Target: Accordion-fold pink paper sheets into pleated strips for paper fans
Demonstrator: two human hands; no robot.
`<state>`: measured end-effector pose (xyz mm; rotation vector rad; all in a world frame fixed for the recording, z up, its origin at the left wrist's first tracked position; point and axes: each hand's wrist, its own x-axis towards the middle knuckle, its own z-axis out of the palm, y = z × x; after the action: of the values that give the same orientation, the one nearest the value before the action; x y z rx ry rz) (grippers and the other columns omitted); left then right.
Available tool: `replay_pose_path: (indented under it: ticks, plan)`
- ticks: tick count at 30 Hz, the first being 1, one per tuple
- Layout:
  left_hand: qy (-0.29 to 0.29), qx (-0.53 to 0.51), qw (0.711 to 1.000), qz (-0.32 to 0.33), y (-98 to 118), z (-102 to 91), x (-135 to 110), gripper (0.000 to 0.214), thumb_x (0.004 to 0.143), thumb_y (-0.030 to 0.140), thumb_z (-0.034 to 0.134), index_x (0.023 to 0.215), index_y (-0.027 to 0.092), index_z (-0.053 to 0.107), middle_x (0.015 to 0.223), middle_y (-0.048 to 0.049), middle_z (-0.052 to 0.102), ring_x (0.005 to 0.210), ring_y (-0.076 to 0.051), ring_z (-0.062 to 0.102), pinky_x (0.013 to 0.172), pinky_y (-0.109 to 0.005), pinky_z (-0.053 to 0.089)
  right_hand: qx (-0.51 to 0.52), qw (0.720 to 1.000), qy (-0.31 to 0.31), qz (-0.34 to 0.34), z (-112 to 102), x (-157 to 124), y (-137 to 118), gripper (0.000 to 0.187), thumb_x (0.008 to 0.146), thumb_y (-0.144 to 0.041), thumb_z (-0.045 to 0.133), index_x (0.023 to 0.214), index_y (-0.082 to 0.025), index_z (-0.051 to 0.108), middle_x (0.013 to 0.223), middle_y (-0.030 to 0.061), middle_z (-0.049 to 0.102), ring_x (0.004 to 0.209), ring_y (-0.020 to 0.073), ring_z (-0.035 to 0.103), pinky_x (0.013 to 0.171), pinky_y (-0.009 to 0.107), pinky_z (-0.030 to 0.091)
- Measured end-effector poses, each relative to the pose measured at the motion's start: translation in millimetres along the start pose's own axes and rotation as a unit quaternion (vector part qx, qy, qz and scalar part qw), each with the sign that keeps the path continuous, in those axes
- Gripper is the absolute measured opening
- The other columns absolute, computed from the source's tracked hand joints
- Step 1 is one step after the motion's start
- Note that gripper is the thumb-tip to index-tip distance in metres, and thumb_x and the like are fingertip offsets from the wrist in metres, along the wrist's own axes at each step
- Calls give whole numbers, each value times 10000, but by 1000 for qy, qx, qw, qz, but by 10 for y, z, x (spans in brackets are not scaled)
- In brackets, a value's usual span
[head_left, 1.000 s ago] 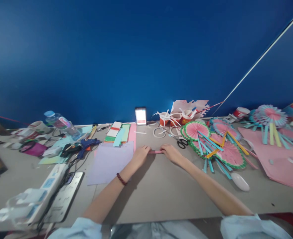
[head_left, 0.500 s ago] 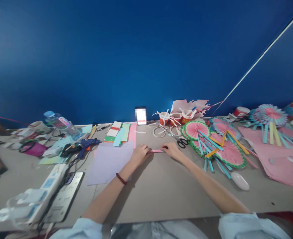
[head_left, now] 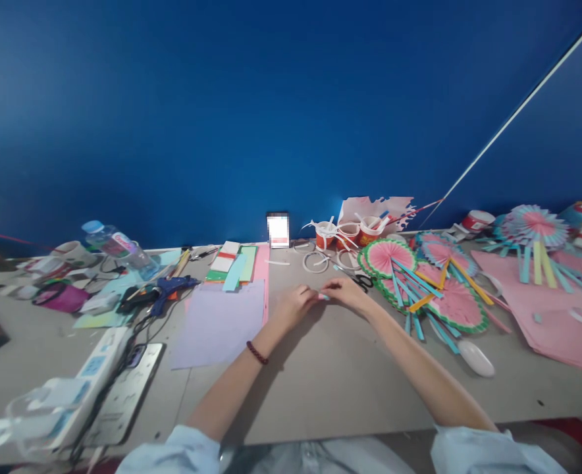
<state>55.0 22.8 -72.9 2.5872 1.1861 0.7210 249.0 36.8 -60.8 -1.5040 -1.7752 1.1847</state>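
My left hand [head_left: 298,307] is closed around a narrow folded pink paper strip [head_left: 322,297], just above the grey table. Only a short end of the strip shows past the fingertips, with a bit of light blue on it; the rest is hidden in the hand. My right hand [head_left: 346,294] is closed in a pinch at that same end, its fingertips almost meeting the left ones. Black-handled scissors [head_left: 365,283] lie just behind the right hand. Left of my left hand are sheets of lilac paper [head_left: 222,322].
Pleated watermelon-coloured paper fans [head_left: 456,306] and a white mouse [head_left: 476,359] lie to the right. Rolls of white tape [head_left: 315,262] and red cups [head_left: 324,236] stand behind. At left are a glue gun [head_left: 165,293], bottle [head_left: 123,247], phone [head_left: 126,395] and power strip [head_left: 91,382].
My left hand has moved right, closing the gap to my right hand. The pink paper strip that stretched between them is now mostly covered by fingers.
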Motion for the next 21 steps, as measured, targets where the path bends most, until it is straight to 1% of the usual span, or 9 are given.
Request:
replay_pose_path:
  ticks: [3, 5, 8, 10, 12, 14, 16, 19, 21]
  plan:
    - [21, -169, 984, -55, 70, -160, 64, 233, 909, 342, 500, 953, 198, 677, 879, -58, 659, 824, -156, 594, 729, -265, 455, 114, 993, 20, 10, -115, -12, -143, 331, 726, -421, 634, 841, -117, 697, 604, -4, 620, 536, 97, 521, 555, 226, 429]
    - [18, -274, 957, -89, 121, -291, 119, 246, 882, 353, 533, 940, 174, 692, 878, -64, 680, 786, -151, 603, 693, -257, 466, 194, 981, 22, -24, -206, -47, -303, 341, 741, -451, 624, 826, -129, 700, 641, 0, 628, 569, 90, 527, 600, 230, 446]
    - [34, -387, 910, -143, 180, -490, 198, 291, 813, 411, 612, 927, 158, 701, 915, -70, 700, 731, -142, 609, 642, -247, 474, 229, 970, 5, -75, -305, -129, -576, 333, 665, -395, 731, 893, -154, 699, 788, 18, 676, 683, 109, 582, 705, 260, 481]
    - [35, -434, 886, -156, 200, -609, 238, 307, 769, 426, 657, 924, 166, 707, 927, -65, 709, 751, -146, 623, 662, -248, 487, 252, 962, 17, -103, -327, -177, -741, 378, 627, -359, 771, 940, -165, 686, 893, 41, 692, 818, 152, 621, 770, 294, 499]
    - [38, -464, 870, -161, 211, -719, 267, 322, 740, 433, 683, 919, 167, 713, 924, -61, 715, 769, -156, 635, 684, -256, 503, 253, 959, 37, -121, -319, -201, -873, 391, 625, -346, 777, 961, -169, 681, 939, 56, 697, 868, 173, 634, 804, 324, 508]
    - [37, -473, 865, -160, 218, -823, 285, 335, 733, 436, 689, 920, 160, 718, 908, -63, 721, 763, -166, 644, 690, -269, 517, 246, 957, 61, -140, -295, -199, -972, 376, 634, -346, 776, 956, -175, 684, 939, 58, 703, 879, 183, 644, 819, 341, 515]
    - [38, -469, 870, -151, 227, -922, 295, 323, 748, 429, 680, 916, 157, 725, 890, -65, 726, 776, -179, 654, 713, -281, 525, 243, 954, 78, -156, -268, -181, -1045, 362, 643, -349, 775, 952, -182, 688, 932, 56, 707, 878, 192, 652, 818, 350, 523]
    - [48, -443, 887, -122, 246, -1041, 302, 300, 778, 414, 659, 927, 163, 732, 917, -71, 729, 851, -204, 661, 776, -299, 526, 246, 949, 92, -173, -229, -152, -1125, 355, 648, -358, 774, 949, -190, 689, 915, 51, 709, 852, 198, 662, 786, 350, 537]
    - [66, -418, 900, -105, 260, -1085, 304, 317, 784, 415, 655, 960, 161, 726, 956, -82, 726, 875, -217, 660, 782, -309, 527, 245, 947, 100, -180, -204, -141, -1169, 351, 648, -362, 774, 943, -189, 690, 883, 46, 709, 819, 193, 664, 757, 342, 545]
